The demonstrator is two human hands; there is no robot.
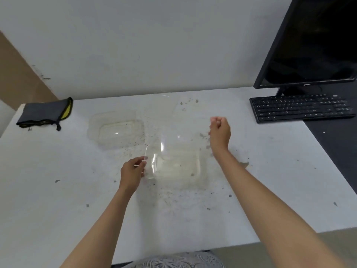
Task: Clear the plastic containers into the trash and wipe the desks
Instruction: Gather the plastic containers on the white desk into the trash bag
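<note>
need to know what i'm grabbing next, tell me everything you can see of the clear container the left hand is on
The clear container is a thin, see-through plastic tray with rounded corners, lying on the white desk among dark crumbs. A hinged lid seems to stand open behind it, though its edges are hard to trace. It looks empty apart from faint residue. The left hand pinches its left rim; the right hand, fingers curled, hovers by the lid's right edge; contact is unclear.

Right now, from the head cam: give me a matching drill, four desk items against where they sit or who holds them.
Items:
1. clear container
2. second container
3. grey-yellow cloth
4. keyboard

Places:
A. far left corner of the desk
B. below the monitor, right side
C. gripped at its edge by the left hand
D. lying left of centre, untouched

Pairs: 1-C, 2-D, 3-A, 4-B
</note>
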